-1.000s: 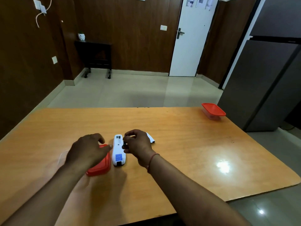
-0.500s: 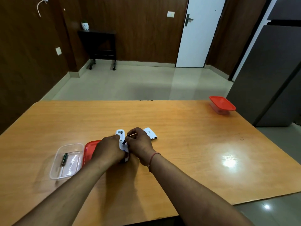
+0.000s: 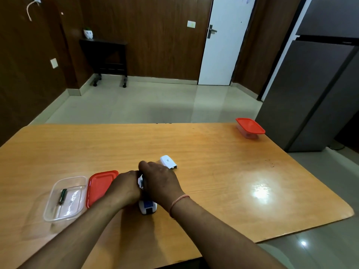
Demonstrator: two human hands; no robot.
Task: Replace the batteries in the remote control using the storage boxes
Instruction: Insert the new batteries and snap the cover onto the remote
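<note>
Left hand [image 3: 126, 188] and right hand [image 3: 161, 179] clasp the remote control [image 3: 147, 207] between them; only its near end shows, the rest hidden underneath.

Wooden bench [image 3: 213, 171] carries clear open box [image 3: 72, 203], red lid [image 3: 99, 185] just beside, remote [image 3: 147, 207], white battery cover [image 3: 168, 161], red-lidded box [image 3: 249, 126] at far right corner

two boxes [image 3: 73, 200] [image 3: 249, 128], one loose lid [image 3: 99, 185], one battery [image 3: 62, 196], one remote [image 3: 147, 207], one cover [image 3: 168, 162]
</note>
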